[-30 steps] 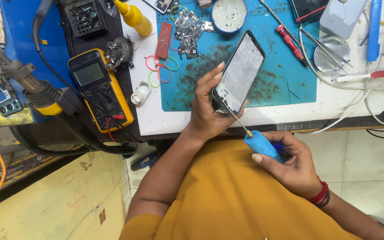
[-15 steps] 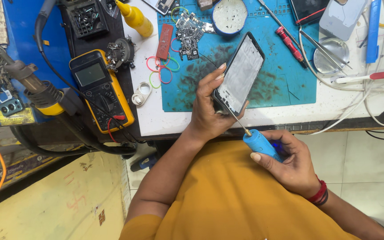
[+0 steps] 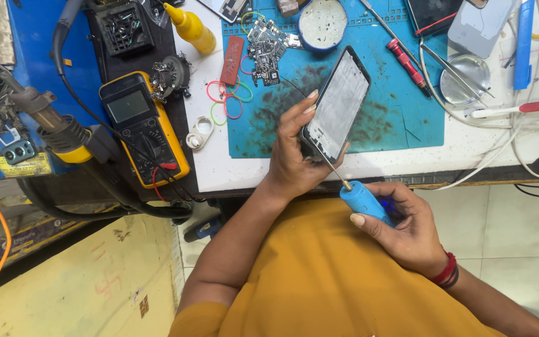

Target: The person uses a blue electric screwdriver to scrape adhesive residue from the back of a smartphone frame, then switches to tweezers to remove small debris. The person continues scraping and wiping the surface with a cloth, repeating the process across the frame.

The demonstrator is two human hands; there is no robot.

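Observation:
My left hand (image 3: 294,159) grips a black phone body (image 3: 337,105), tilted over the front edge of a blue work mat (image 3: 382,125), its pale inner face up. My right hand (image 3: 400,221) holds a blue-handled screwdriver (image 3: 364,201) close to my yellow shirt. Its thin metal shaft runs up to the lower edge of the phone.
A yellow multimeter (image 3: 143,126) and a hot-air handpiece (image 3: 48,122) lie at left. On the mat are a circuit board (image 3: 266,50), a red-handled screwdriver (image 3: 407,59), a round tin (image 3: 322,22), tweezers (image 3: 456,68). Coloured rubber bands (image 3: 226,100), a yellow bottle (image 3: 189,28) and white cables (image 3: 500,143) are nearby.
Both hands keep the same grip; the phone and the screwdriver have barely shifted.

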